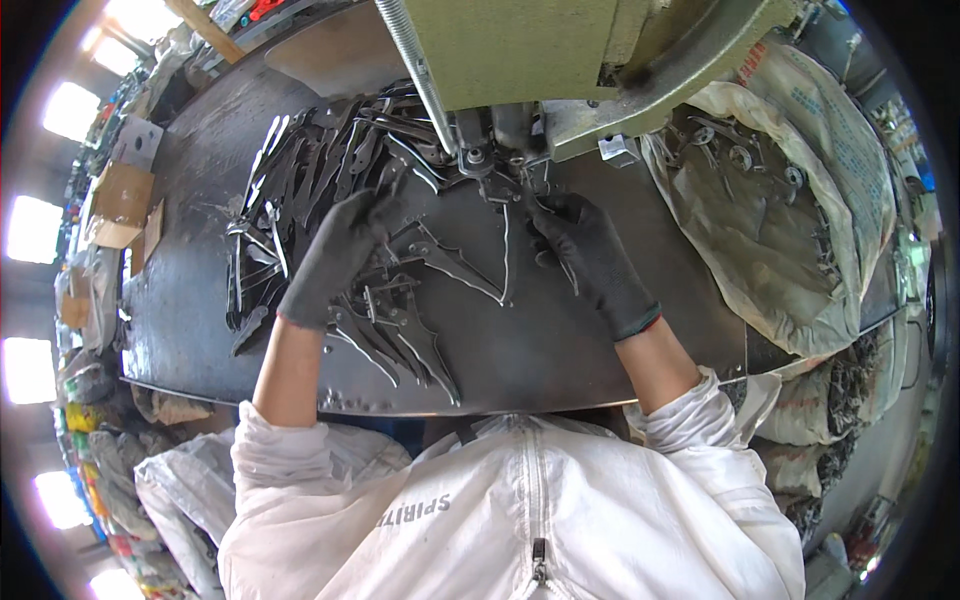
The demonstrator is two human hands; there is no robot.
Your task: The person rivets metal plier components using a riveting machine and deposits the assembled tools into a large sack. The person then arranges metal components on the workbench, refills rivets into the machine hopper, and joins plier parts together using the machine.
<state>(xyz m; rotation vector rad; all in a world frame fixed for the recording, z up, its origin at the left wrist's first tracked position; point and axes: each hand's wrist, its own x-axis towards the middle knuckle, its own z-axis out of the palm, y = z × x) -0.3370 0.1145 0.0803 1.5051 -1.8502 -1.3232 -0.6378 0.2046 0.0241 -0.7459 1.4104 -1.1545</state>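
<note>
The dark metal part (450, 265) lay on the table between your hands, flat and slender, with a curved outline and a pale, wavy lower edge slanting toward a point. Beside that point, a thin bright edge (505, 250) ran up to the tooling (495, 160) under the green machine (510, 50). Your gloved left hand (340, 250) was bent over similar pieces, its fingers partly curled; you couldn't tell from this view whether they gripped one. Your gloved right hand (595, 250) had its fingers curled just beside the tooling, and its grip couldn't be told either.

You had bare tabletop (560, 350) below your right hand, reaching to the table's near edge close to your jacket (480, 500). On your left, room was tighter: a heap of dark parts (320, 170) spread beyond that hand, and a smaller cluster (415, 335) lay below it.

At your right, an open pale sack (865, 230) sagged on the table, rim folded outward, with small metal pieces (740, 155) scattered inside toward its far side.
</note>
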